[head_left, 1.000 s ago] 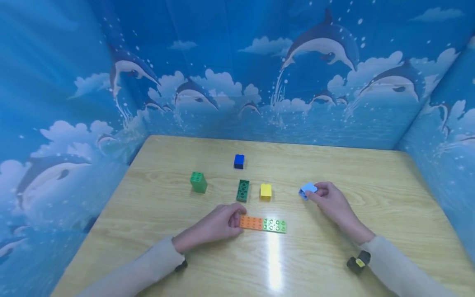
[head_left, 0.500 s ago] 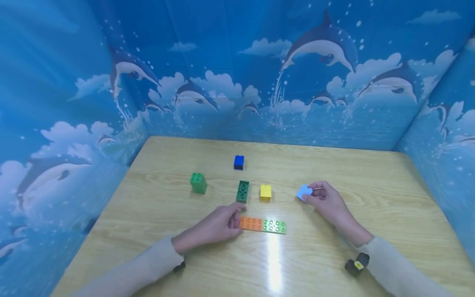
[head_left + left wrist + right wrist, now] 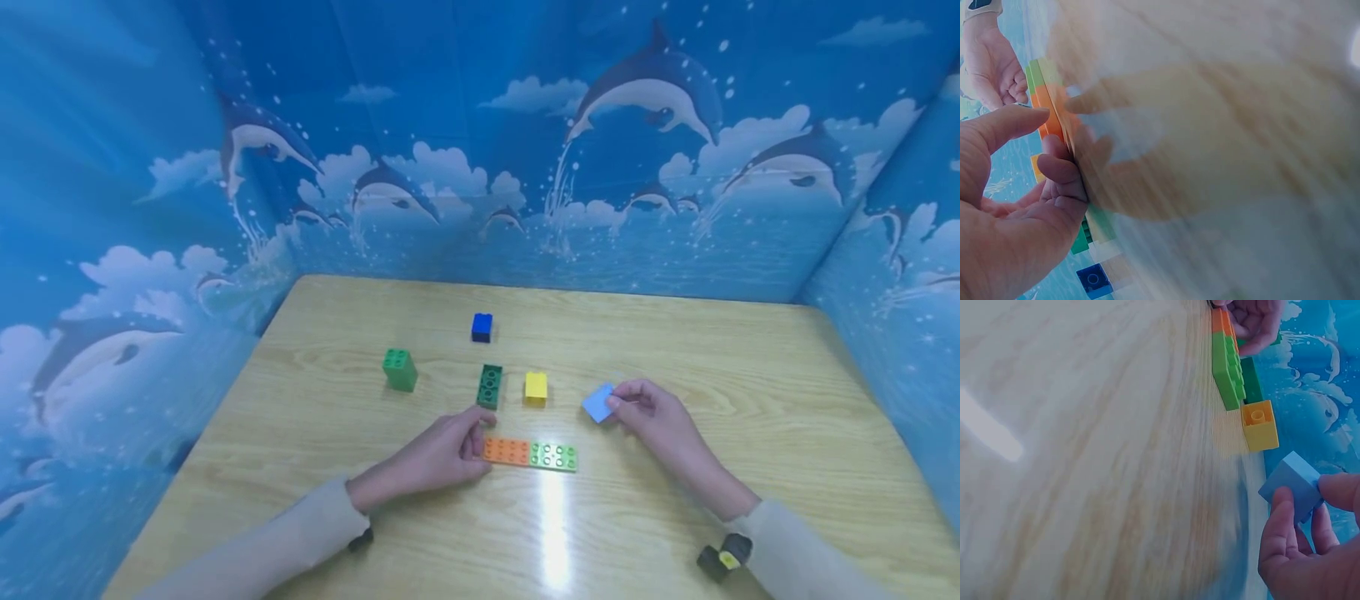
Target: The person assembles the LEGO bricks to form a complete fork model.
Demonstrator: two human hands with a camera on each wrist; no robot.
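Observation:
In the head view, my right hand [image 3: 656, 421] pinches a light blue building brick [image 3: 598, 403] between thumb and fingers, to the right of the yellow brick [image 3: 536, 389]. The right wrist view shows this light blue brick [image 3: 1292, 485] tilted, its smooth faces toward the camera. My left hand [image 3: 447, 450] steadies the left end of a flat orange brick [image 3: 507, 451], thumb at the near corner and curled fingers against the end. A light green brick [image 3: 553, 456] sits end to end with the orange one, studs up.
Beyond the left hand lies a dark green brick [image 3: 490, 387], hollow side up. A tall green brick [image 3: 401, 370] stands at the left and a dark blue brick [image 3: 482, 327] farther back. A dolphin-print curtain [image 3: 480, 167] borders the wooden table [image 3: 720, 350].
My right hand has moved left and nearer with the light blue brick, turning it so its hollow side no longer shows in the head view. The left hand stays in place.

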